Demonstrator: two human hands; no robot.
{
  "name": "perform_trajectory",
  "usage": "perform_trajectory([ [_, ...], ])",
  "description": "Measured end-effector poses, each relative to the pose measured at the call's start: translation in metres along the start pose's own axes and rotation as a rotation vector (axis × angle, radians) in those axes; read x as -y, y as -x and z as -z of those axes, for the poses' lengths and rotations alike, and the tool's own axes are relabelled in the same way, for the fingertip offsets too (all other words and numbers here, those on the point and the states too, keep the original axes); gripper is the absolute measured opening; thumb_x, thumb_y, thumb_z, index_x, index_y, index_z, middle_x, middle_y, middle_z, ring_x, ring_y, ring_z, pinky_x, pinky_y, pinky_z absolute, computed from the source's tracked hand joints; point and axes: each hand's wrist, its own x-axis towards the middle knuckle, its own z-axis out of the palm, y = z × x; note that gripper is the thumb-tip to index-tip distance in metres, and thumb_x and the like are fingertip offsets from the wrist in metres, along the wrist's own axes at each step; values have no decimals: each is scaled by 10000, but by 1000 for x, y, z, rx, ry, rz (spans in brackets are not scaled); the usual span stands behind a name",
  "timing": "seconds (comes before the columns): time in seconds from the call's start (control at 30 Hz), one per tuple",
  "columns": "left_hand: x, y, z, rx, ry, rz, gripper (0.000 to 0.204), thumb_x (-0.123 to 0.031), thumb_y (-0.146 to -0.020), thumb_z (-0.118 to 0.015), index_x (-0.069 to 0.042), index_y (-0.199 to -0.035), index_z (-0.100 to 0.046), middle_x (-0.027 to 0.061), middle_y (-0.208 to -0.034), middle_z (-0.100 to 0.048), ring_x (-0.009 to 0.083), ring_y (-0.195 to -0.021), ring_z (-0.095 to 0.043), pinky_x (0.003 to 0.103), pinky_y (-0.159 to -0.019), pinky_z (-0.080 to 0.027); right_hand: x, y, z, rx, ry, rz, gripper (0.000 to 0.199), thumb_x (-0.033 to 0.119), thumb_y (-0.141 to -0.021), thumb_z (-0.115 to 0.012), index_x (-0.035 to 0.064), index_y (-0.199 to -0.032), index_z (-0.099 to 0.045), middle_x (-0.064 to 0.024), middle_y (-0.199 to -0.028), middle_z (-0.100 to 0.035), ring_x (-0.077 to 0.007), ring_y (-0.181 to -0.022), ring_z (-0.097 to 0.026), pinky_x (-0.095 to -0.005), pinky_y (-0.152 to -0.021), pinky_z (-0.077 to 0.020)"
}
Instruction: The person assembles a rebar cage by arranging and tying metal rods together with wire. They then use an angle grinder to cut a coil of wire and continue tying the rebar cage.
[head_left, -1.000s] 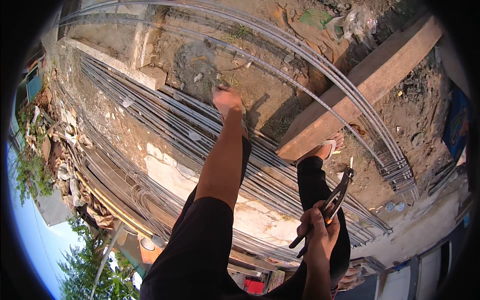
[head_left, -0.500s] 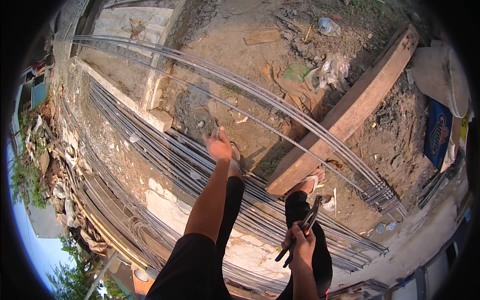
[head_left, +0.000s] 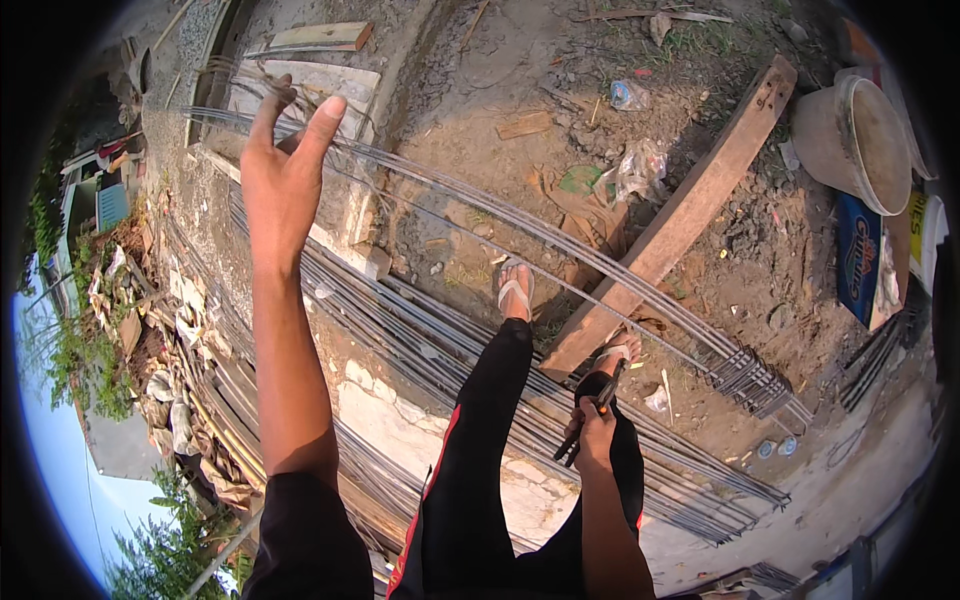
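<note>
A person in black trousers with a red side stripe is standing over bundled steel rebar (head_left: 420, 340) on a dirt building site, seen from a head-worn camera. Nearest the lens, the right hand (head_left: 597, 437) is hanging low beside the right leg, its fingers clamped together around the handles of a pair of dark pincers (head_left: 592, 412), whose head is pointing up and away toward the right foot. Both feet, in pale sandals (head_left: 515, 292), are planted on the ground just beyond the long rods, the left foot ahead of the right.

The rebar is lying in long bundles running from the left edge of the site down toward the lower right corner, resting on pale concrete slabs (head_left: 370, 390). A brown wooden beam (head_left: 680, 220) is slanting from beside the right foot up toward the upper right corner, crossing over several thinner rods (head_left: 520, 225) that are arching across the bare earth.

Farther out, the left arm is stretching forward and up, the left hand (head_left: 280, 180) open with fingers spread apart, gripping nothing, hovering over the far ends of the thin rods near the upper left corner. Whether the fingertips are touching the rods cannot be told. Beyond lie a flat plank (head_left: 320, 36), scattered litter (head_left: 628, 95), a pale bucket (head_left: 855, 140) at the right edge and a blue bag (head_left: 860, 262) beneath it.
</note>
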Motion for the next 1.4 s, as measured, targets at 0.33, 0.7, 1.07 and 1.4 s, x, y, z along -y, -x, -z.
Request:
perform_trajectory([
  [0.33, 109, -69, -266, 414, -132, -7, 541, -348, -924, -731, -21, -1344, -638, 230, -1253, -695, 403, -1146, -667, 464, -1006, -509, 33, -19, -52, -1, -159, 13, 160, 190, -986, -684, 58, -1036, -608, -29, -708, -556, -133, -536, -525, -315, -484, -440],
  [0.7, 271, -31, -433, 669, -764, -197, 352, -358, -1011, -577, -103, -1236, -666, 139, -1376, -611, 411, -1336, -511, 460, -1084, -452, 58, -38, -76, -98, -84, 35, 194, 197, -1014, -654, 13, -1064, -621, -29, -671, -567, -110, -496, -511, -287, -441, -417],
  [1.07, 49, 82, -151, 569, 387, 95, 108, -140, -1052, -572, -39, -1032, -602, 119, -763, -663, 319, -742, -685, 379, -692, -527, 139, 29, -151, -148, -38, 331, 377, 393, -1012, -676, 20, -1039, -626, -74, -858, -661, -132, -580, -588, -293, -486, -463],
  [1.4, -6, 150, 7, 959, 801, 304, 106, -99, -1000, -646, -2, -959, -631, 88, -794, -650, 160, -727, -645, 308, -686, -497, 243, 109, -162, -54, -173, 499, 283, 322, -1043, -628, 45, -996, -593, -44, -706, -611, -132, -551, -566, -274, -500, -452],
])
